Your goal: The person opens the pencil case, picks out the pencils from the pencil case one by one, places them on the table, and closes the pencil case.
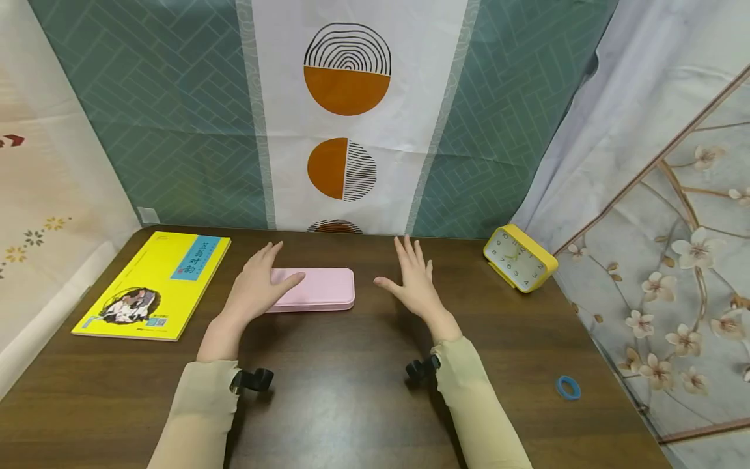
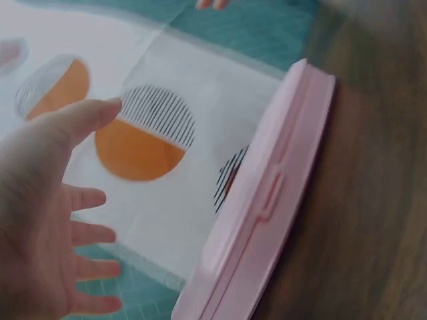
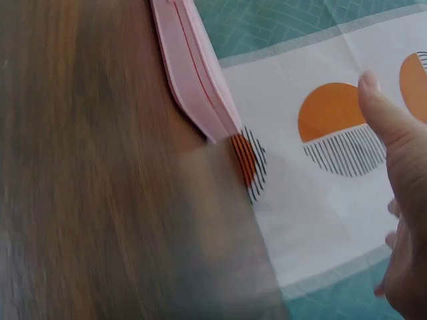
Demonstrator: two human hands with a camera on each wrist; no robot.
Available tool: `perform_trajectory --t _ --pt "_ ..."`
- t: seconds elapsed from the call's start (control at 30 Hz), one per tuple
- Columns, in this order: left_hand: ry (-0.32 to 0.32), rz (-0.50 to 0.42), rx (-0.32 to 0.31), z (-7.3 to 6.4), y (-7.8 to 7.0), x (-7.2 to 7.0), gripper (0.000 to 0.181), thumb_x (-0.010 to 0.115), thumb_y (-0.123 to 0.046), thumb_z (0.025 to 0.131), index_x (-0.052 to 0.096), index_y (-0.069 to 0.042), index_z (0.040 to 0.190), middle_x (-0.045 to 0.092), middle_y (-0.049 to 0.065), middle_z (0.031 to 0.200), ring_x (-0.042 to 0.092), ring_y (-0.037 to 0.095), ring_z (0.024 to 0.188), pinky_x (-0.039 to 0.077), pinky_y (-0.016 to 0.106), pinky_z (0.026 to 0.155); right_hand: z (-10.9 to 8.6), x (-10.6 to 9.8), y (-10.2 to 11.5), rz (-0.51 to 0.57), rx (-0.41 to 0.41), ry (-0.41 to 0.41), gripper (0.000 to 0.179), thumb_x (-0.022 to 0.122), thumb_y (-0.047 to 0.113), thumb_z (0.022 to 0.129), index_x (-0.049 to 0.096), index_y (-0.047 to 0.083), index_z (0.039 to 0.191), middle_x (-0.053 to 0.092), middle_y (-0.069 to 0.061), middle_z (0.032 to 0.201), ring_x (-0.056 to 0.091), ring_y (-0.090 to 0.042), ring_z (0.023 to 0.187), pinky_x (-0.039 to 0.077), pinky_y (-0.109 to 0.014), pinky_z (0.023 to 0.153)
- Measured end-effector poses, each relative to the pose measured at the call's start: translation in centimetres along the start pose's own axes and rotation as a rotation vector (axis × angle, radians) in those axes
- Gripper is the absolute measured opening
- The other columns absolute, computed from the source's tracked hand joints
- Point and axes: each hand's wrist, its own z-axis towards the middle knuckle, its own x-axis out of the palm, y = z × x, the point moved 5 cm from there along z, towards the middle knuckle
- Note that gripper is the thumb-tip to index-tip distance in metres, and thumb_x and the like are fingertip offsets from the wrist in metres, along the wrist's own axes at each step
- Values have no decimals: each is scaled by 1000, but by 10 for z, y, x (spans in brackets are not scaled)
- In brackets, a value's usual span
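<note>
A pink, flat case with rounded corners [image 1: 319, 288] lies on the dark wooden table. Its latch [image 2: 272, 193] faces the near side in the left wrist view, and its lid is closed. My left hand [image 1: 253, 284] is held over the case's left end, fingers straight and thumb spread; it covers that end in the head view. My right hand [image 1: 415, 281] hovers to the right of the case, apart from it, with fingers extended and thumb pointing toward it. Neither hand holds anything.
A yellow book [image 1: 155, 277] lies at the left of the table [image 1: 328, 404]. A yellow alarm clock [image 1: 518, 258] stands at the back right, and a blue ring [image 1: 568, 387] lies nearer on the right. Patterned cloth [image 1: 205, 117] hangs behind the table.
</note>
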Motion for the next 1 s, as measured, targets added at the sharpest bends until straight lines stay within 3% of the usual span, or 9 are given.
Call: perform_trajectory --t 0.17,0.3,0.4,0.57,0.77,1.0 --pt "55 -184 -2 -2 22 -5 87 65 -46 90 22 -8 156 28 23 157 27 45 144 28 68 113 11 11 8 208 -71 17 101 79 32 82 16 9 157 14 -9 165 14 -28 152 19 -57 122" --pt "91 -276 20 -3 39 -4 87 71 -38 88 24 -8 155 30 22 157 28 44 143 27 66 114 20 21 13 293 -117 30 99 85 23 75 27 7 154 29 -12 159 30 -29 147 30 -49 120" --pt "111 -327 5 -4 50 -2 95 75 -35 85 18 -8 156 26 23 158 25 46 144 26 65 115 26 33 15 383 -127 90 99 86 16 74 28 5 153 32 -15 157 32 -28 146 31 -45 120" --pt "178 -404 -25 -6 68 5 111 79 -32 80 5 -7 158 16 24 161 17 46 147 21 65 117 32 54 13 536 -93 221 102 84 7 74 22 5 155 25 -17 160 25 -26 149 26 -42 122" --pt "227 -501 -33 -8 83 15 122 83 -24 75 -5 -7 157 6 23 163 12 45 148 18 64 118 33 69 13 534 -72 353 103 84 9 75 19 3 156 24 -11 162 23 -24 150 24 -39 123" --pt "227 -545 -45 -7 92 21 125 86 -20 72 -5 -6 157 4 20 164 9 42 150 17 60 120 34 78 15 529 -89 411 103 85 6 73 21 1 154 25 -13 161 23 -24 150 23 -39 123"
